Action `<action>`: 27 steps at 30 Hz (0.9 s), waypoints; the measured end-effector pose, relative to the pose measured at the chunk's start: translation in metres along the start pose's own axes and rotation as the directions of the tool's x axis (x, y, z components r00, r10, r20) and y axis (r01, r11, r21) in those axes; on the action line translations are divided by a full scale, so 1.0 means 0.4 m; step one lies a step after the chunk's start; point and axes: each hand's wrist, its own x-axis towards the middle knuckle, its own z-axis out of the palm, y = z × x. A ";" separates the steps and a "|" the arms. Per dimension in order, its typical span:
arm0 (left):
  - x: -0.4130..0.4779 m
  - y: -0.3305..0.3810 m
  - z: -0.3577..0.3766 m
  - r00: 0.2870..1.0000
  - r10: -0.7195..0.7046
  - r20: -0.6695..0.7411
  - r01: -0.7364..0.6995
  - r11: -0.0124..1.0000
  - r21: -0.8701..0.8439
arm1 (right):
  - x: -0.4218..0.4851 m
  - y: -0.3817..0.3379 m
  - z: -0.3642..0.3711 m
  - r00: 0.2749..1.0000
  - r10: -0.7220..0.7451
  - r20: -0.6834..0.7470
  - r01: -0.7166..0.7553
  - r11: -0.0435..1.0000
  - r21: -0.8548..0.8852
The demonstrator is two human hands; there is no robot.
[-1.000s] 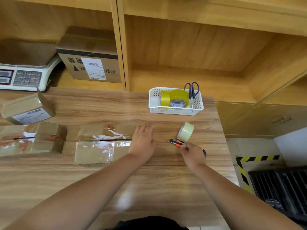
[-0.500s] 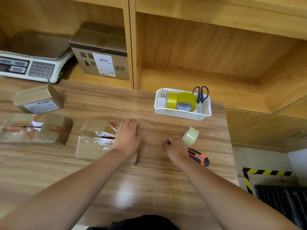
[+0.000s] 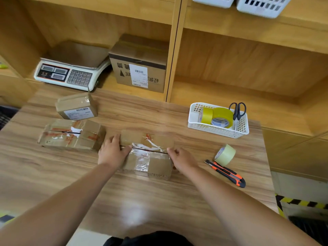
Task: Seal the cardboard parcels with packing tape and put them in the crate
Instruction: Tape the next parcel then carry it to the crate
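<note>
A flat cardboard parcel (image 3: pixel 147 153) with torn label scraps and a dark open seam lies mid-table. My left hand (image 3: pixel 112 150) grips its left end, thumb on top near the seam. At the parcel's right end, my right hand (image 3: pixel 181 159) holds the edge with curled fingers. A second worn parcel (image 3: pixel 72 134) lies to the left, and a smaller labelled parcel (image 3: pixel 76 107) stands behind it. A pale tape roll (image 3: pixel 225 154) stands on edge at the right, beside an orange and black utility knife (image 3: pixel 226 173). No crate is clearly in view.
A white basket (image 3: pixel 218 129) holds yellow tape rolls and scissors (image 3: pixel 237 110) at the back right. In the shelf behind stand a weighing scale (image 3: pixel 69 75) and a big labelled box (image 3: pixel 140 68). The table ends at the right, over hazard-striped floor (image 3: pixel 301 203).
My right hand left the tape roll and knife and moved left to the parcel's right end. My left hand shifted from the parcel's right part to its left end. The parcel slid rightward.
</note>
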 end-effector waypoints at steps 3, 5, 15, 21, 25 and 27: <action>0.007 -0.015 -0.010 0.992 -0.053 0.113 0.068 0.990 -0.125 | -0.007 -0.019 0.009 0.998 0.064 -0.012 -0.065 0.997 -0.029; 0.014 -0.024 -0.012 0.979 -0.097 0.179 0.133 0.970 -0.203 | -0.009 -0.022 0.019 0.992 0.123 0.009 -0.123 0.992 -0.007; 0.048 -0.031 0.007 0.907 -0.223 0.357 0.347 0.877 -0.333 | -0.033 -0.059 0.053 0.950 -0.152 -0.272 0.031 0.914 -0.404; 0.056 -0.039 0.004 0.908 -0.203 0.367 0.333 0.881 -0.337 | -0.043 -0.074 0.109 0.811 -0.586 0.001 0.438 0.606 -0.665; 0.055 -0.046 0.007 0.909 -0.200 0.365 0.334 0.876 -0.349 | -0.051 -0.066 0.143 0.885 -0.427 0.184 0.407 0.519 -0.751; 0.056 -0.051 0.010 0.902 -0.207 0.378 0.360 0.845 -0.396 | -0.056 -0.074 0.138 0.899 -0.397 0.188 0.387 0.514 -0.765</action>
